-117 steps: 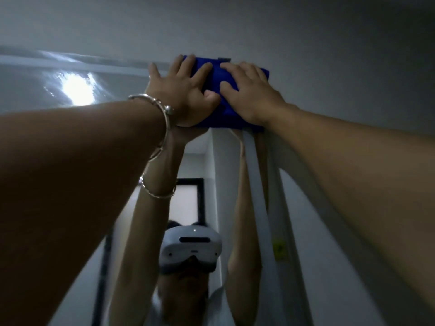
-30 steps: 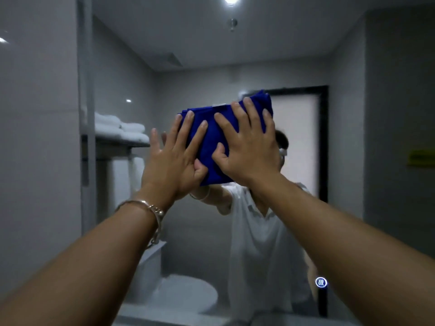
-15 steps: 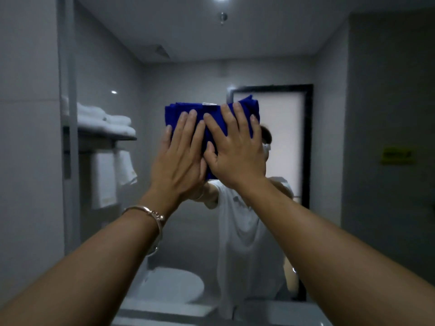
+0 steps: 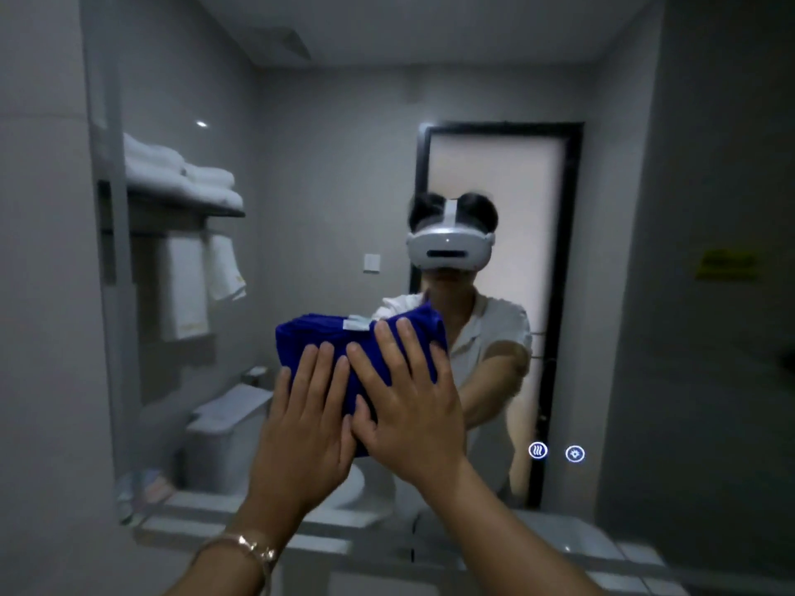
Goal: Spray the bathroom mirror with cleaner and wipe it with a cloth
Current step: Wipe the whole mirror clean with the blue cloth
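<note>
Both hands (image 4: 357, 423) flat on blue cloth (image 4: 331, 346), against mirror (image 4: 322, 165).

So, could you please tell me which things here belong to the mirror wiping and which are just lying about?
Part of the job: blue cloth, pressed flat against the mirror by the left hand and right hand.
Just about: folded white towels, hanging towels and toilet, all seen in reflection; two lit buttons on the glass.

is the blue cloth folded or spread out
Folded: the blue cloth is a thick compact pad, with stacked layered edges visible along its top.
</note>
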Demonstrator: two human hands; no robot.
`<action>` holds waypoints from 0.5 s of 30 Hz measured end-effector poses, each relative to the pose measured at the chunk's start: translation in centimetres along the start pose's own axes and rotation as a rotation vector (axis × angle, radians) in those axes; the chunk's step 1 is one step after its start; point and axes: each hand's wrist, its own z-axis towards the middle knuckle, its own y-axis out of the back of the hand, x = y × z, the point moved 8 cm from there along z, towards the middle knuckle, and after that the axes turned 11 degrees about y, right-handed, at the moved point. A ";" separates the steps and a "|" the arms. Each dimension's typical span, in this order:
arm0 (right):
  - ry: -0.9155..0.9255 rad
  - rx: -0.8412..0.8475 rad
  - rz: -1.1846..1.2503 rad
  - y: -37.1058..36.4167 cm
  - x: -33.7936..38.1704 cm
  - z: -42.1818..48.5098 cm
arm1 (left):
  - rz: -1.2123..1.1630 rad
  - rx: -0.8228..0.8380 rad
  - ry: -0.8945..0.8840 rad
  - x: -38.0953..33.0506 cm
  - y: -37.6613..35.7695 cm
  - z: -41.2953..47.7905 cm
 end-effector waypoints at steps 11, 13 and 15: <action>0.029 0.095 0.034 -0.8 0.6 -1.1 | -0.018 0.144 0.087 1.1 0.8 1.0; 0.065 0.092 0.036 -0.4 0.1 -0.3 | -0.054 0.151 0.100 0.9 0.8 1.9; 0.123 0.082 0.023 0.2 -1.6 1.9 | -0.098 0.119 0.095 0.6 1.4 4.4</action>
